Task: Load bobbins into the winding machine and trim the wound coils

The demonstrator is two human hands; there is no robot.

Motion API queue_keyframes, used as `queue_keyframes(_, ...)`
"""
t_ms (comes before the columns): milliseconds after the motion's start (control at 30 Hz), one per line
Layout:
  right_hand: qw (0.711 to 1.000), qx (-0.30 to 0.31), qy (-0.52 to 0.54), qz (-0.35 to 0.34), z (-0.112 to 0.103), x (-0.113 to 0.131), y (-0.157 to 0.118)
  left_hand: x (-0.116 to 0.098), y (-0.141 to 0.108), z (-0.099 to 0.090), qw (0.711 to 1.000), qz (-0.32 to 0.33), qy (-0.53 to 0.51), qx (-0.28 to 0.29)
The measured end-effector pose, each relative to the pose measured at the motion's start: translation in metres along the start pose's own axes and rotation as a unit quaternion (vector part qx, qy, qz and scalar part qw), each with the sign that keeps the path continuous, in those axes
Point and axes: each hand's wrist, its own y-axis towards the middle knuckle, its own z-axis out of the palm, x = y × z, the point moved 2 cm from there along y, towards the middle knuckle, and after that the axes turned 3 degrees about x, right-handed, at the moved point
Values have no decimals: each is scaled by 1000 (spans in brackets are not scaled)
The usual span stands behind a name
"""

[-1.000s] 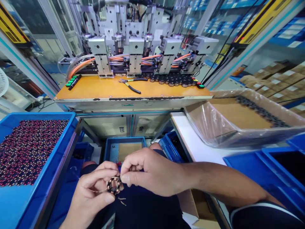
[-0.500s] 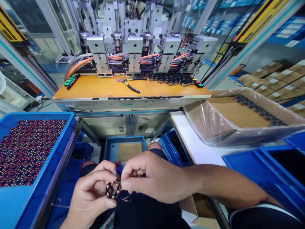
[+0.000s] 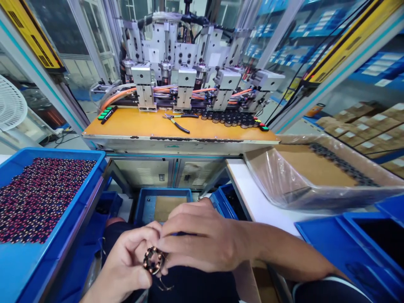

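A small ring-shaped motor stator with copper windings and a dark core (image 3: 153, 260) sits between the thumb and fingers of my left hand (image 3: 131, 256), its round opening facing me. My right hand (image 3: 202, 240) reaches across from the right, fingers close together, with the fingertips at the stator's right edge. Thin loose wire ends (image 3: 166, 287) hang below the stator, over my dark clothing. Whether the right fingertips pinch a wire is hidden by the hand itself.
To the left, a blue tray (image 3: 102, 156) holds many stators in rows. Ahead, an orange bench (image 3: 132, 126) carries cutting pliers (image 3: 176, 123), markers (image 3: 107, 114) and dark round parts (image 3: 230, 118) below a machine (image 3: 186, 80). A plastic-lined carton (image 3: 268, 181) stands right; a blue bin (image 3: 140, 195) lies below.
The right hand's pinch beside the stator has changed to straighter fingers laid across its edge. The stator has shifted slightly right and down. My view has tilted up a little.
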Motion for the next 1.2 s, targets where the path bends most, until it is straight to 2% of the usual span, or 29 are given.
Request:
queue_keyframes(233,1000,-4,28,3,7,-3,-1,-2,-2,2,1000,-4,6,-4)
queue_keyframes(433,996,-69,41,24,13,-2,-7,-5,3,4,1000,4,28,4)
queue_keyframes(533,992,-95,47,64,18,2,-9,-7,6,0,998,31,57,7)
queue_keyframes(667,972,-151,75,163,28,8,-14,-10,8,-4,981,117,156,19)
queue_keyframes(767,956,-191,94,203,36,10,-19,-10,7,-7,966,156,204,-13)
queue_keyframes(867,957,-205,77,190,38,10,-22,-8,3,-11,968,122,214,-46)
queue_keyframes(1000,965,-183,50,183,36,9,-24,-7,0,-8,971,39,235,-30)
queue_keyframes(1133,966,-175,30,187,34,10,-25,-7,-3,1,970,50,215,-102)
queue_keyframes(1200,966,-173,19,193,34,11,-25,-4,-3,3,969,62,207,-116)
